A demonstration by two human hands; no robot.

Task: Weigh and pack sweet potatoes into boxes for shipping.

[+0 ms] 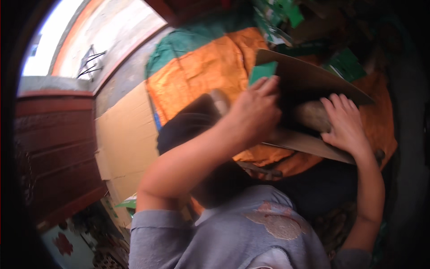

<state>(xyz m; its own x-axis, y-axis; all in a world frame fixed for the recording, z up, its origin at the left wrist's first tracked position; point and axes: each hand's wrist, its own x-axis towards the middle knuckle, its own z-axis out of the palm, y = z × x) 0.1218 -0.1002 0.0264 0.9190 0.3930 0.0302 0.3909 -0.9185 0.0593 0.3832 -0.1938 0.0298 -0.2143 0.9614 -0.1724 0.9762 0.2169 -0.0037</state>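
Observation:
My left hand point(257, 107) is closed, with a small flat green card piece point(263, 71) at its fingertips. It is over the left end of an open brown cardboard box point(309, 74), whose inside is dark. My right hand point(345, 119) reaches over the box's right part, fingers spread and thumb apart. Beside its fingers, between the box's walls, a tan rounded shape point(310, 115) shows, too blurred to name. Motion smears both hands a little.
An orange and green tarp point(192, 76) spreads under the box. Flat cardboard point(127, 139) lies to the left, near a dark red wooden panel point(58, 148). Green cartons point(345, 65) lie at the far right. My dark-trousered leg point(192, 121) is left of the box.

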